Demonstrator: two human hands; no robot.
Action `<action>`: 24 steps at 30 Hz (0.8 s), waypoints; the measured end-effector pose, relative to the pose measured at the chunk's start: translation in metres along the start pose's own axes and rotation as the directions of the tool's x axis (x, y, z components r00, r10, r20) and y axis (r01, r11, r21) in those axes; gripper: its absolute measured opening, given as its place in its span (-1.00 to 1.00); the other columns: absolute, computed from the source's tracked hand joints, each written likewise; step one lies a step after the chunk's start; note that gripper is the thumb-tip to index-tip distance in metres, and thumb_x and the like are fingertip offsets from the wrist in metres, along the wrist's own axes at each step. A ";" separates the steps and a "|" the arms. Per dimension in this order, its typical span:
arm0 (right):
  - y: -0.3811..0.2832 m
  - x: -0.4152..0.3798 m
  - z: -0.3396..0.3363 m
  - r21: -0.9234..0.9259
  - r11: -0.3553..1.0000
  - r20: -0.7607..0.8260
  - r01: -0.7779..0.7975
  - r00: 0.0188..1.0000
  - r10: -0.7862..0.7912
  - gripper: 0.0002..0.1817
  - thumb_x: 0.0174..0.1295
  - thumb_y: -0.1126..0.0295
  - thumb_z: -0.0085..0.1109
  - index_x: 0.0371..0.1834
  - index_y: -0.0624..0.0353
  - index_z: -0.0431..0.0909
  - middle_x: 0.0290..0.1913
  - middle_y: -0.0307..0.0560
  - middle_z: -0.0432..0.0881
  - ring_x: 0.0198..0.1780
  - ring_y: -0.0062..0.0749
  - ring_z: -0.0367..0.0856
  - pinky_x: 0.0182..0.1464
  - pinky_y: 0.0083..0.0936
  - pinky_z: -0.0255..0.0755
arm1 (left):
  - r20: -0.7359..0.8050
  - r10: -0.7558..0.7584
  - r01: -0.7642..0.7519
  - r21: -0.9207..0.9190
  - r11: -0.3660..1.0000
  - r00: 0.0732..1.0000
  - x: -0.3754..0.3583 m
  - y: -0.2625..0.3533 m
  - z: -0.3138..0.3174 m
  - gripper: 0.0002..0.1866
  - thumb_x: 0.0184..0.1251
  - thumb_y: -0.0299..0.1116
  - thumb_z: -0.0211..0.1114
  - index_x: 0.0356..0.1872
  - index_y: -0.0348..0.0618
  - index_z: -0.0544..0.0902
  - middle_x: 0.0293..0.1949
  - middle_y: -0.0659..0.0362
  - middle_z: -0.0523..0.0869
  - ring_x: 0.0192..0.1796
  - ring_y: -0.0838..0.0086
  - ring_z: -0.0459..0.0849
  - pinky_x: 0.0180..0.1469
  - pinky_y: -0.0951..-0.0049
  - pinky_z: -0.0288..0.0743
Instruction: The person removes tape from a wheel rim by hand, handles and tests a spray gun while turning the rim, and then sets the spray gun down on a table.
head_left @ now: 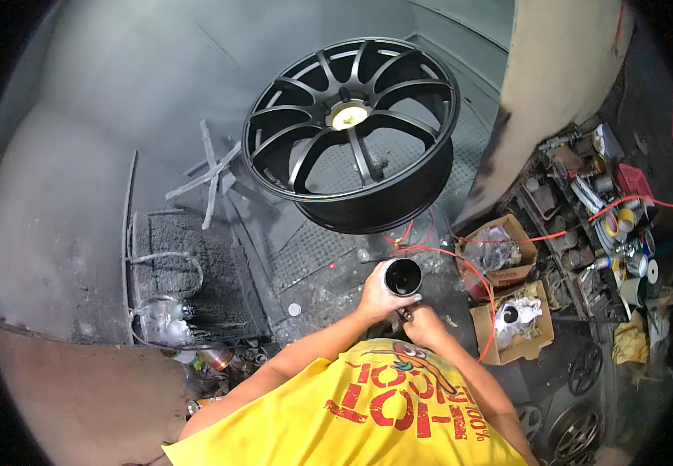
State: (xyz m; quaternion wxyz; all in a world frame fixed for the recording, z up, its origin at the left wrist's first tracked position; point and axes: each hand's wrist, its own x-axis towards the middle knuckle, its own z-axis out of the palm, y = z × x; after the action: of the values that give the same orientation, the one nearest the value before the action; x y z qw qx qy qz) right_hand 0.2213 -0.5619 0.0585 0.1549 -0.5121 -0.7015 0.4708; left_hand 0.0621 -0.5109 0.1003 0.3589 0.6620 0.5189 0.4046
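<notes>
My left hand (377, 297) is wrapped round an open round cup (404, 277) whose inside is black and glossy, like the paint cup of a spray gun. My right hand (427, 327) is closed just below it, at a small dark metal part (405, 314) under the cup, seemingly the gun's body; most of it is hidden by my fingers. Beyond my hands a dark grey multi-spoke wheel rim (363, 159) is held up, tilted, with a pale yellow centre (349, 116). Its support is mostly hidden.
An orange-red hose (485, 279) loops across the floor to the right. Two cardboard boxes (534, 342) stand there beside a cluttered shelf (577, 225). A grey-coated metal cross stand (210, 175) is at left, near a crusted dark panel (169, 248). More wheel rims (577, 433) lie lower right.
</notes>
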 end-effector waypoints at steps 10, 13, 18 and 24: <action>0.030 0.020 0.013 0.063 0.891 -0.135 0.450 0.888 -0.439 -0.53 0.05 0.47 0.09 0.10 0.25 0.52 -0.02 0.28 0.63 0.00 0.26 0.59 0.06 -0.06 0.48 | -0.092 -0.077 0.071 -0.069 0.995 0.993 -0.004 -0.015 -0.026 -0.23 -0.30 -0.20 0.69 0.07 -0.20 0.58 0.01 0.07 0.68 0.08 0.28 0.66 0.20 0.30 0.50; 0.037 0.022 0.017 0.084 0.898 -0.154 0.431 0.896 -0.416 -0.51 0.02 0.49 0.06 0.12 0.27 0.51 -0.06 0.28 0.62 -0.03 0.27 0.58 0.04 -0.06 0.48 | -0.050 -0.095 0.093 -0.029 0.995 0.994 0.002 -0.018 -0.028 -0.23 -0.27 -0.20 0.68 0.09 -0.21 0.58 0.01 0.07 0.68 0.07 0.31 0.66 0.20 0.31 0.50; 0.065 0.037 0.007 0.064 0.926 -0.169 0.371 0.919 -0.357 -0.63 0.08 0.48 0.10 0.01 0.27 0.52 -0.08 0.28 0.62 -0.04 0.26 0.58 0.02 -0.06 0.49 | 0.052 -0.073 0.076 -0.077 0.994 0.996 0.029 -0.059 -0.001 -0.18 -0.26 -0.19 0.69 0.13 -0.24 0.54 0.03 0.06 0.68 0.08 0.33 0.66 0.21 0.30 0.49; 0.164 0.098 0.058 0.100 0.896 -0.070 0.433 0.901 -0.427 -0.59 0.09 0.52 0.11 0.07 0.23 0.53 -0.09 0.20 0.65 -0.05 0.18 0.62 -0.02 -0.12 0.53 | 0.094 -0.109 0.100 0.089 0.991 0.990 0.025 -0.166 0.021 -0.17 -0.31 -0.14 0.72 0.09 -0.22 0.54 -0.01 0.02 0.65 0.05 0.21 0.65 0.19 0.24 0.50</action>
State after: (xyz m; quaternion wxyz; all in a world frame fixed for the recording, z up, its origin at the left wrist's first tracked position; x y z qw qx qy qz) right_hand 0.2331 -0.5011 -0.1310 0.3000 -0.3458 -0.7657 0.4518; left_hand 0.0188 -0.4541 -0.0529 0.3767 0.6676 0.5511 0.3298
